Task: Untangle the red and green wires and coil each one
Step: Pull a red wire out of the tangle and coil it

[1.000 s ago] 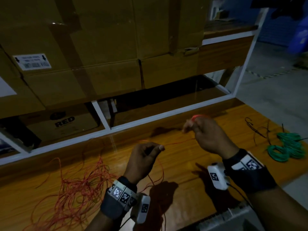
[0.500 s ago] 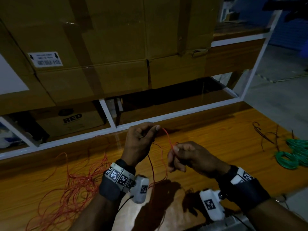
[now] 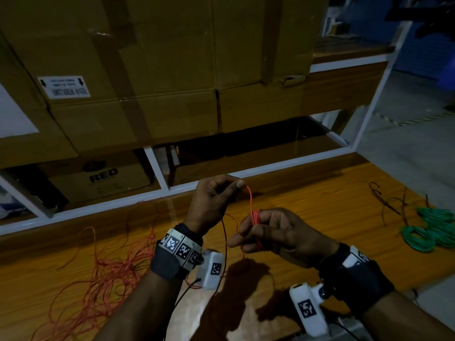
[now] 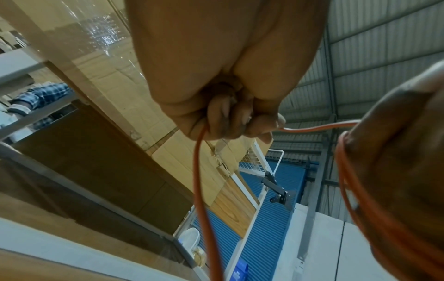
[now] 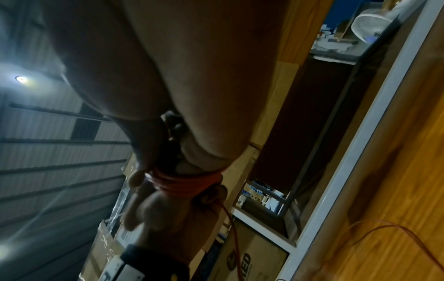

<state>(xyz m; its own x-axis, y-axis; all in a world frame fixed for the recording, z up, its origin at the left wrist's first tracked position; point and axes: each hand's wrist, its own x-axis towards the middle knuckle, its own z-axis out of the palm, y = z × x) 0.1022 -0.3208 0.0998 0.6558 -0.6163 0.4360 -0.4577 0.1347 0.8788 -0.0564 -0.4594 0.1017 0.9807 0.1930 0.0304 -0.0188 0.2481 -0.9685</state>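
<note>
Several turns of red wire (image 3: 256, 219) are wound round the fingers of my right hand (image 3: 268, 232), which curl over them above the wooden table (image 3: 307, 200). The same red coil (image 5: 182, 183) shows on that hand in the right wrist view. Just up and left, my left hand (image 3: 216, 198) pinches the red strand (image 4: 312, 129) between thumb and fingertips. From it the wire hangs down (image 4: 204, 209) toward a loose red tangle (image 3: 110, 274) at the table's left. The green wire (image 3: 433, 232) lies in a coiled bundle at the right edge.
Dark loose wire scraps (image 3: 391, 203) lie left of the green bundle. A white-framed shelf (image 3: 157, 193) with large cardboard boxes (image 3: 172, 70) stands right behind the table. Grey floor (image 3: 406, 148) opens to the right.
My right hand has come down and left from its raised position and now sits close under my left hand. The left hand has risen, with the strand between them short and more turns wound.
</note>
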